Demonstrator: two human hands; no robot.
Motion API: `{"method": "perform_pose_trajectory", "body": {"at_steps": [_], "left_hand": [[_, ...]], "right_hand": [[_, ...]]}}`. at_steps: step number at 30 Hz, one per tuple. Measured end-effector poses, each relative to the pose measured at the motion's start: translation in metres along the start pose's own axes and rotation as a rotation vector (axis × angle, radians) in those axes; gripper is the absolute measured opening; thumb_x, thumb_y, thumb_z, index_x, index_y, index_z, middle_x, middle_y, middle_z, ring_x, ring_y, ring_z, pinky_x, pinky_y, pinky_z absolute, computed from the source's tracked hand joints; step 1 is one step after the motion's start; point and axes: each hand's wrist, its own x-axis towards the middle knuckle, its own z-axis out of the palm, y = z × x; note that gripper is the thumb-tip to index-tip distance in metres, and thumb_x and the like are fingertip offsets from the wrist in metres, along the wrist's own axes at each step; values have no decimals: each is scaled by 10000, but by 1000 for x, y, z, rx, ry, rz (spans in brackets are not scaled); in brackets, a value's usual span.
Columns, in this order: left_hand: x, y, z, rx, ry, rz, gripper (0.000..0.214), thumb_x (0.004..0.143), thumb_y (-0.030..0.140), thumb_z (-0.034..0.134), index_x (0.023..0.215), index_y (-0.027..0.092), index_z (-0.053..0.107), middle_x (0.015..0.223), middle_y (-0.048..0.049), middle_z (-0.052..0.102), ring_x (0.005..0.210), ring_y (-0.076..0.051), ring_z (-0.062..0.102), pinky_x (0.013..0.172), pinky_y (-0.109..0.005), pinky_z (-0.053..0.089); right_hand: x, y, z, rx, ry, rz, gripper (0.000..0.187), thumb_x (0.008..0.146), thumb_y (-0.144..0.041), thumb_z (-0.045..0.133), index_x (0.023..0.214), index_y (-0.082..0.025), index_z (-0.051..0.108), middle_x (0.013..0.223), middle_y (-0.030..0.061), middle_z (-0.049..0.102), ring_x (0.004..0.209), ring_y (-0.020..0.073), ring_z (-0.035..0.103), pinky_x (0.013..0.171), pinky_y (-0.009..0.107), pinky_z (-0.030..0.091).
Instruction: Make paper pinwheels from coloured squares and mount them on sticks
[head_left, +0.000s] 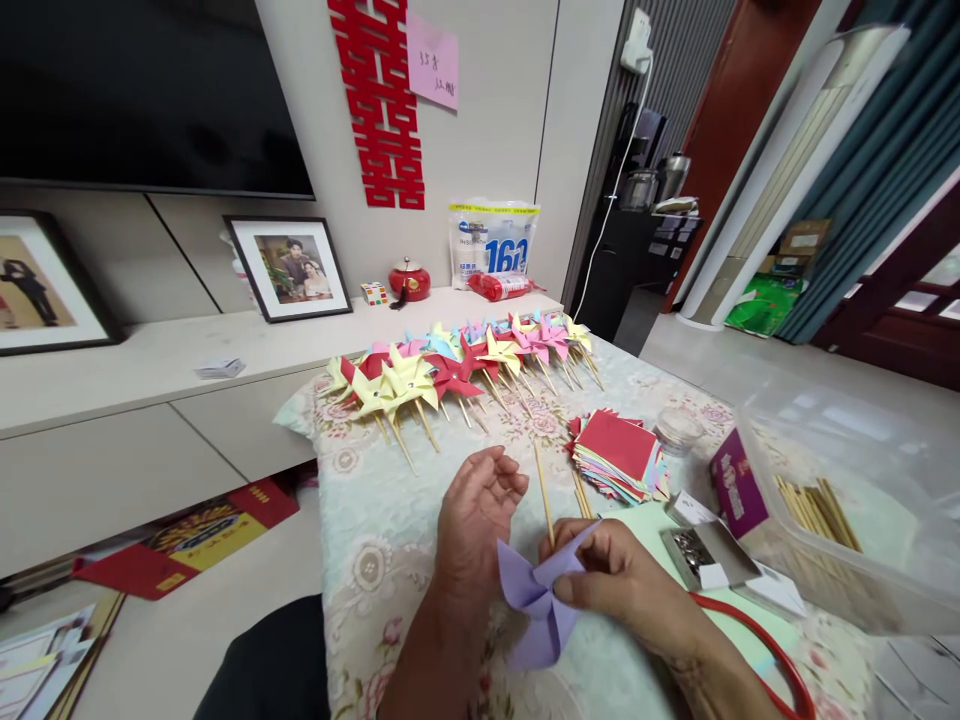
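Observation:
A purple paper pinwheel (pixel 534 592) is pinched at its centre between the thumb and fingers of my right hand (pixel 619 580). From behind the pinwheel a thin wooden stick (pixel 543 485) points away from me across the table. My left hand (pixel 480 515) is just left of the pinwheel, palm turned up, its fingers loosely curled and apart with nothing in them. Finished pinwheels (pixel 457 372) in yellow, red, pink and blue lie in rows at the table's far side. A stack of coloured paper squares (pixel 619 450), red on top, sits beyond my right hand.
Right of my hand lie an open small box of metal pins (pixel 694 555), a red curved handle (pixel 776 640) and a clear plastic bin (pixel 840 560) with wooden sticks (pixel 817 510). A round clear container (pixel 679 428) stands behind. The flowered tablecloth (pixel 375 600) meets a white cabinet (pixel 187 390).

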Motion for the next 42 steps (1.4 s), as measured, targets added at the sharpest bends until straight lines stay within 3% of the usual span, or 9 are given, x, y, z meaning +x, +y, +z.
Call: {"method": "perform_pose_trajectory", "body": {"at_steps": [4,10,13,15,18,23,32,38,42], "left_hand": [[1,-7,-1,158,-84,-89,326,596,272,871,845,126,718,772,-63,730,650,-157,669,688,-298,540],[-3,-9,2,165,-154,-106,325,586,291,885,816,132,718,644,-10,673,519,-110,612,558,-239,496],[-5,-5,3,175,-140,-85,293,604,279,859,809,139,705,672,1,662,471,-76,550,449,-194,399],[-8,-3,6,217,-108,-69,263,625,279,833,801,138,697,688,10,647,440,-54,504,401,-179,316],[-13,-1,10,315,-57,-67,233,667,291,790,811,132,701,669,27,611,423,-37,479,399,-170,268],[-14,-3,11,438,-48,-67,251,663,334,781,789,134,696,605,40,572,417,-37,461,414,-173,256],[-6,-12,2,551,-87,17,300,681,396,782,642,163,597,518,45,542,355,-42,404,368,-183,222],[-11,-10,8,584,-76,127,259,705,369,765,647,154,633,528,44,550,366,-35,406,386,-185,248],[-10,-12,5,560,-68,112,223,700,353,761,733,142,698,559,34,575,384,-44,443,383,-181,243]], "right_hand": [[0,1,1,-37,-49,17,143,714,-278,757,783,-177,681,730,-23,588,675,131,499,627,241,352],[1,1,0,-107,-68,-7,137,755,-292,747,844,-191,718,840,16,654,812,191,591,752,291,433],[-1,-1,-5,-188,-23,-81,103,772,-276,745,837,-199,726,1058,57,669,1039,245,603,904,330,430],[-3,-3,-10,-220,13,-114,89,785,-265,743,841,-201,715,1177,68,639,1106,250,581,920,326,425],[-8,-6,-15,-255,20,-139,106,808,-278,733,844,-189,688,1029,57,650,929,203,585,784,289,430],[-14,-7,-13,-281,43,-132,188,830,-344,711,790,-175,639,710,-13,558,622,117,429,572,250,313],[-13,-5,-11,-294,36,-167,250,844,-401,713,781,-172,637,699,-8,567,621,119,441,580,259,323],[-13,-3,-11,-293,44,-160,267,839,-416,729,790,-167,646,690,-15,562,615,115,432,576,257,322],[-12,-3,-11,-269,33,-144,250,839,-402,731,803,-169,646,698,-16,562,618,115,433,580,257,323]]}}
